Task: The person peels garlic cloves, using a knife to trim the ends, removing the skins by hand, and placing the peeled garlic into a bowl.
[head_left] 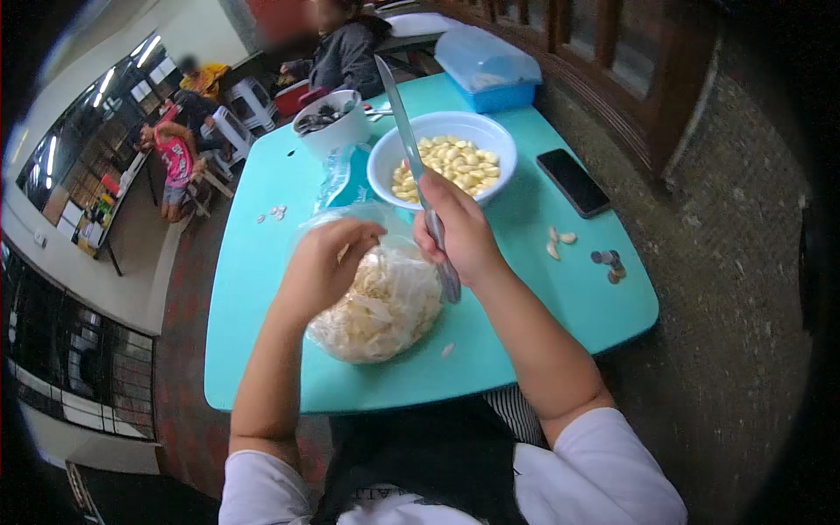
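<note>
My right hand (459,229) grips a long knife (402,118) by its handle, the blade slanting up and away over the near left side of a pale bowl (500,194). Peeled garlic cloves (459,166) lie in that bowl. My left hand (331,264) is over the mouth of a clear plastic bag (385,308), its fingers curled and pinched together. Whatever sits between those fingertips is hidden. The bag bulges with pale garlic pieces or skins; I cannot tell which.
On the turquoise table (254,346) are a phone (573,182), a few loose cloves (555,248), coins (610,262), a blue-lidded box (488,70), a white tub (334,131) with dark contents and a teal-printed plastic packet (348,179). A person in a dark jacket (346,57) sits beyond.
</note>
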Available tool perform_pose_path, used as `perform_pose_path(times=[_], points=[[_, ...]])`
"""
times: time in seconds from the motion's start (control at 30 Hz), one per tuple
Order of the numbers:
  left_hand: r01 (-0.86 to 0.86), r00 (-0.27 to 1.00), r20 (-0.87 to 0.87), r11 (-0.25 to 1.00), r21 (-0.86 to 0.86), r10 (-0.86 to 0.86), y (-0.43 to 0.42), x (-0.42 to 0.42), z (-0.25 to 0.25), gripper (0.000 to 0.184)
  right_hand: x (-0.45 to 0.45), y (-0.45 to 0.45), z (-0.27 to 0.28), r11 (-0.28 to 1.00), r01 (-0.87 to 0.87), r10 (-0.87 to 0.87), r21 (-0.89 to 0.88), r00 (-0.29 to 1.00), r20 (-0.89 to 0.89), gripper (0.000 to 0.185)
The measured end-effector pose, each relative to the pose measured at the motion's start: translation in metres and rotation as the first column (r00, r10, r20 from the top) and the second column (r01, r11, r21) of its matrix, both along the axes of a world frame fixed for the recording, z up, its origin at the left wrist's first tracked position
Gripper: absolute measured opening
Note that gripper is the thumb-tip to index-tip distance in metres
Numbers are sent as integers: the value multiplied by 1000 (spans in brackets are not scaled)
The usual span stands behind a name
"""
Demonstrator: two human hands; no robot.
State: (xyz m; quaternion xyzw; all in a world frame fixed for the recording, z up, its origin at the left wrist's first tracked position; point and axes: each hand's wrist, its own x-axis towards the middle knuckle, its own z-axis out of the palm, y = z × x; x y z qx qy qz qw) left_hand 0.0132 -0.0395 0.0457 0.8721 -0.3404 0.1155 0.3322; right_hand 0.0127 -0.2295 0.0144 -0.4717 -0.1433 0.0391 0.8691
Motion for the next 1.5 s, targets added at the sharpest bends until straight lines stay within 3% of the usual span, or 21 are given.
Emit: perform_pose_path(times=[0.1,0.17,0.23,0.27,0.4,0.43,0.47,0.63,0.67,0.77,0.8,0.9,1.0,1.03,1.07,1.17,1.3,1.33,1.43,1.47,1.5], points=[[66,995,66,997,32,-68,-25,49,1,11,12,-13,-1,970,229,-226,-79,973,39,49],[41,991,128,998,47,-47,-47,81,-2,14,19,-22,-7,890,432,-405,-149,896,180,53],[-46,989,147,981,189,18,-67,105,-3,17,26,-31,-10,697,663,-556,-273,740,378,56],[-93,985,164,961,259,51,-76,117,-5,19,41,-38,-22,353,906,-606,-232,411,681,63],[169,896,320,902,397,-309,-106,182,-51,21,9,-58,8,163,871,-527,-464,475,705,70],[227,939,153,890,396,-308,-122,148,-35,25,3,-60,13,177,887,-517,-427,453,726,70],[272,934,118,886,375,-337,-134,139,-37,26,-3,-61,18,192,901,-506,-389,431,747,71],[506,826,124,820,267,-550,-192,108,-76,35,-37,-65,43,325,883,-420,-338,455,785,73],[542,801,131,801,255,-584,-203,100,-84,37,-38,-65,41,402,834,-394,-378,530,751,74],[589,741,181,756,286,-646,-228,80,-104,43,-36,-62,39,516,799,-412,-309,548,728,67],[583,733,193,749,315,-652,-235,75,-109,45,-34,-62,38,581,758,-415,-298,590,693,66],[523,727,229,738,427,-648,-251,62,-121,37,-30,-63,36,511,772,-397,-379,603,692,66],[303,825,229,745,594,-517,-259,57,-130,25,-32,-64,41,573,700,-370,-426,685,627,63],[317,837,212,763,562,-504,-258,57,-129,23,-33,-63,43,605,662,-351,-444,721,597,63],[334,849,192,781,529,-493,-255,58,-130,20,-27,-59,37,566,733,-379,-376,637,671,62],[307,877,192,820,484,-441,-251,54,-129,17,-29,-55,39,565,702,-353,-434,680,642,62],[266,923,158,880,393,-350,-251,56,-138,17,-19,-48,32,643,687,-332,-338,648,685,68],[176,975,65,923,342,-211,-255,53,-138,17,-19,-48,31,622,680,-333,-388,678,655,67],[88,987,-148,969,230,-55,-262,89,-188,22,-26,-48,36,732,579,-337,-359,766,548,63],[-30,972,-234,991,-128,-1,-282,117,-253,17,-29,-50,38,754,555,-338,-351,787,516,62],[29,985,-170,998,-61,-39,-269,102,-223,16,-33,-53,41,759,559,-344,-334,780,523,61]])
